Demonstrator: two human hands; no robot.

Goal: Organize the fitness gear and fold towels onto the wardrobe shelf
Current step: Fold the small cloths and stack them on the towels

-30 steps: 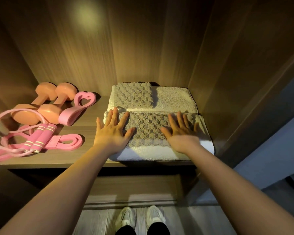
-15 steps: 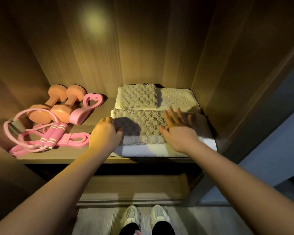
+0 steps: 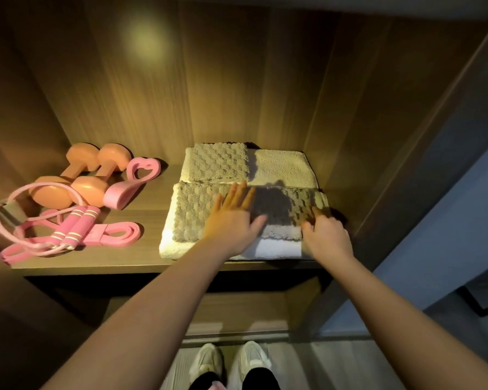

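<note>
Item: folded grey waffle-weave towel (image 3: 197,212), lying on top of a folded white towel (image 3: 276,247), the pair forming the front stack at the right end of the wardrobe shelf (image 3: 152,263), close to its front lip. Left hand (image 3: 233,223): laid flat on the middle of the waffle towel, fingers straight and spread, holding nothing. Right hand (image 3: 327,237): at the towel's right end, fingers bent down onto the cloth; whether they pinch the fabric or only press it cannot be told. Behind, touching the front stack: a second stack, a smaller waffle towel (image 3: 217,161) on a cream terry towel (image 3: 282,167), set against the back panel. Left half of the shelf, apart from the towels: two orange dumbbells (image 3: 89,190) side by side, a pink heart-ended trainer (image 3: 143,168) beside them, a skipping rope with pink handles (image 3: 74,226) and a pink resistance band (image 3: 116,235) nearer the front. Right of the towels: the wardrobe side panel (image 3: 378,136), near the stack's end. Condition, judged: gear and towels placed; final smoothing in hand. Risks, judged: uneven pressure from the two hands could slide or ruck the top towel off square with the white one; any drag toward the person could draw the front stack over the lip; a push rightward could bunch the end against the side panel.
</note>
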